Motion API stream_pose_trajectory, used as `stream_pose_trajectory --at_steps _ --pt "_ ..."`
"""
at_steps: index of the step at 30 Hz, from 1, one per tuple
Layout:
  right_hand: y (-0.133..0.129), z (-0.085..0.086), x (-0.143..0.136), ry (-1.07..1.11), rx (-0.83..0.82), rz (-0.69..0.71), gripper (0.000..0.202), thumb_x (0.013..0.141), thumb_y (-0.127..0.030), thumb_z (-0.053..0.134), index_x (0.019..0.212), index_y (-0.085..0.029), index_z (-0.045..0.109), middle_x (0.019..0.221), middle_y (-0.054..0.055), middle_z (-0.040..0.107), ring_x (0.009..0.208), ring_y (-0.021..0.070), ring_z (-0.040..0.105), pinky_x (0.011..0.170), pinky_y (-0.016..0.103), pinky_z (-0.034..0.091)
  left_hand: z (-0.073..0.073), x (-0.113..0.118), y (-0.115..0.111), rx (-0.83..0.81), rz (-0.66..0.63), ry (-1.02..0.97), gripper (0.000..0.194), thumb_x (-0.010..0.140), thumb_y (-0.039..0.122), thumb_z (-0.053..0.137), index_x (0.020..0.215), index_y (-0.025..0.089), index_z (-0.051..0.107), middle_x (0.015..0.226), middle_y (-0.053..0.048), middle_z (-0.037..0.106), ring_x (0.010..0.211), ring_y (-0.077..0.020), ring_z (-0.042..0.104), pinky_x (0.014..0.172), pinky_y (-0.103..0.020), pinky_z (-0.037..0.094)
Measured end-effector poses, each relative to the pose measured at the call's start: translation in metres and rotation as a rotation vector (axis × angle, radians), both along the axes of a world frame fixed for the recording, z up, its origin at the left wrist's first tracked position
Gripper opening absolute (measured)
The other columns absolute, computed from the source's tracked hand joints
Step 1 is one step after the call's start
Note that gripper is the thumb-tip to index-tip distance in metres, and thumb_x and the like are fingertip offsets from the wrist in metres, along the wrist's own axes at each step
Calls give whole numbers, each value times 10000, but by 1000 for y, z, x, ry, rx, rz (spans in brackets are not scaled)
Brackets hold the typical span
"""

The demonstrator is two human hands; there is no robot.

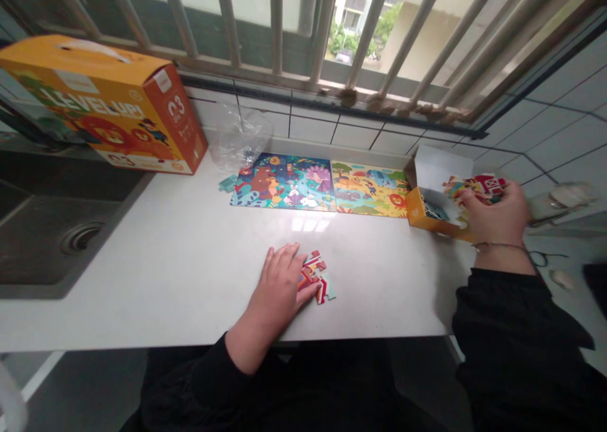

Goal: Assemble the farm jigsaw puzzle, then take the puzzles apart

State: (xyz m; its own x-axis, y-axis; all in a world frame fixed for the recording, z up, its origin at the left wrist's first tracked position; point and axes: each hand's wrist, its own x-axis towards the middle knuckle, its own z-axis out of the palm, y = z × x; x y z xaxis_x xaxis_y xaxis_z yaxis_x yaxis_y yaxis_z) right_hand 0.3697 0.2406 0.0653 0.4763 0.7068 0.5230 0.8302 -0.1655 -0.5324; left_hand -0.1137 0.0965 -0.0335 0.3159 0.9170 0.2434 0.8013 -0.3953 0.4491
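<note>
My left hand point(279, 283) lies with its fingers stretched out on the white counter, the thumb touching a few red, white and mint jigsaw puzzle pieces point(324, 286) and partly covering them. At the right, my right hand point(502, 214) grips a bunch of colourful puzzle pieces point(486, 185), one showing a red barn. It holds them above a small orange box point(417, 209) whose white lid stands up. Some dark pieces show inside that box. Toward the wall lie a blue forest-animal puzzle point(289, 185) and a yellow savanna puzzle point(370, 188), edge to edge.
A large orange carton point(109, 106) stands at the back left, beside a dark sink point(35, 242). Crumpled clear plastic point(239, 138) leans against the tiled wall, with a loose teal piece point(227, 184) near it. A barred window point(277, 27) rises behind the counter point(190, 274).
</note>
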Motion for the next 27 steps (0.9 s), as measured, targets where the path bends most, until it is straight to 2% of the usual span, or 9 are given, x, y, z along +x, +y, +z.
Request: stream_pose_trajectory --at_steps 3,7,12,15,17,19,21,23,27 --pt "14 0 16 -116 -114 37 336 880 -447 780 1156 -279 684 1079 153 741 1049 364 718 989 546 512 0 0 1 9 -11 -12 555 980 420 848 1436 145 693 1616 -251 633 1529 -437 583 1349 -722 373" --pt "24 -10 9 -151 -316 312 219 849 -432 815 963 -275 714 1033 145 724 1036 339 683 978 501 481 0 -1 0 10 -21 -46 545 997 447 827 1430 146 690 1617 -244 628 1533 -441 571 1321 -689 440" --pt "10 -18 -22 -240 -128 373 178 947 -392 732 1046 -244 716 1233 225 750 1251 375 649 1147 534 442 2 -2 1 -2 -7 -134 413 1123 401 605 1447 153 667 1591 -228 650 1529 -398 585 1315 -672 455" --pt "-19 -22 -67 -232 -34 404 289 1100 -435 526 1167 -239 728 1295 223 751 1299 374 651 1191 590 460 3 -5 3 13 53 -213 364 1149 285 465 1425 146 657 1561 -217 667 1503 -357 610 1304 -632 480" --pt "-47 -29 -109 -193 -33 555 366 1125 -481 502 1231 -218 735 1269 203 760 1272 366 690 1184 613 505 3 -7 4 34 110 -254 353 1143 235 424 1397 148 653 1535 -212 676 1483 -339 620 1286 -606 504" --pt "-78 -40 -154 -170 -167 747 458 1124 -502 567 1459 -210 678 1490 212 696 1443 365 639 1262 631 473 4 -9 5 53 155 -267 339 1138 220 416 1377 158 649 1522 -210 679 1482 -339 619 1278 -609 511" --pt "-106 -54 -195 -185 -330 966 717 1073 -562 688 1681 -225 517 1758 223 490 1661 388 447 1336 651 410 5 -10 4 56 164 -267 332 1135 224 423 1378 166 641 1533 -210 674 1502 -345 609 1284 -620 503" --pt "-127 -68 -228 -225 -437 1129 1030 957 -684 816 1772 -213 398 1847 236 356 1743 437 291 1369 704 341 6 -10 3 34 136 -278 341 1134 230 429 1403 166 629 1560 -211 661 1520 -341 603 1293 -614 501" --pt "-136 -84 -272 -283 -521 1203 1267 854 -809 857 1809 -160 336 1850 289 319 1746 474 267 1385 748 245 13 -7 1 -46 48 -382 370 1124 218 430 1446 173 606 1601 -195 643 1541 -311 599 1313 -575 498"
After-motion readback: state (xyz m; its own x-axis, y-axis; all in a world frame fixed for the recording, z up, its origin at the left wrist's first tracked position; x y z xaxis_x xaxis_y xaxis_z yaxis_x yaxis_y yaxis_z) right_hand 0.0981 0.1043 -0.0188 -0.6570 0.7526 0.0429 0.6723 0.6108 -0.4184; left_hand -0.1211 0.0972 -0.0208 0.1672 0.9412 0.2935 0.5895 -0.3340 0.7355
